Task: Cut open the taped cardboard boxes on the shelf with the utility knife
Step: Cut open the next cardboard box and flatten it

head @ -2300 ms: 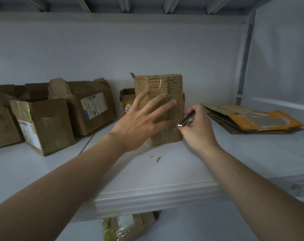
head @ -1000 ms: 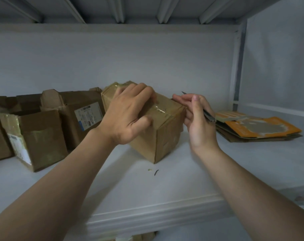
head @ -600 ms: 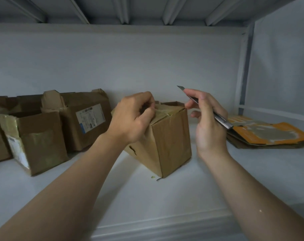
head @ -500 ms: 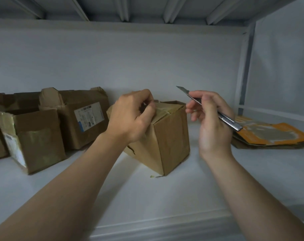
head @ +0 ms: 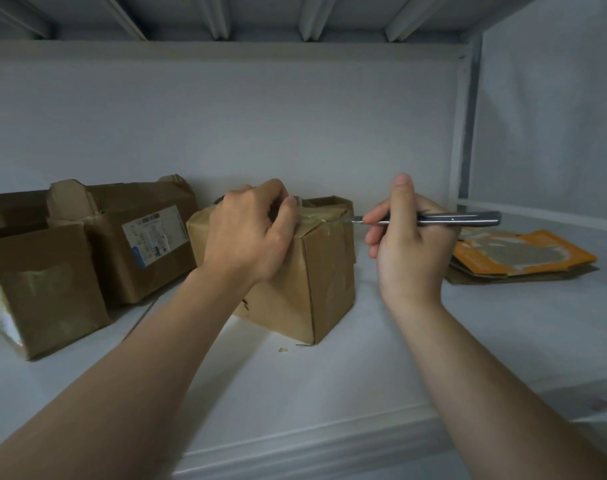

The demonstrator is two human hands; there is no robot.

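Note:
A small brown cardboard box (head: 326, 275) stands on the white shelf (head: 364, 375) with clear tape across its top. My left hand (head: 253, 233) grips the box's top left edge, fingers curled over it. My right hand (head: 409, 244) holds a slim metal utility knife (head: 444, 219) level, blade pointing left. The blade tip touches the taped top right edge of the box. Most of the box's top is hidden behind my left hand.
Two bigger cardboard boxes stand to the left: one with a white label (head: 146, 237) at the back, one nearer (head: 45, 285). Flattened orange and brown cardboard (head: 517, 254) lies at the right. The shelf's back wall and right upright (head: 465, 133) close the space.
The box was tipped over and set down with its taped end up. My right hand turned the knife from pointing up-left to level and brought the blade to the box's top edge.

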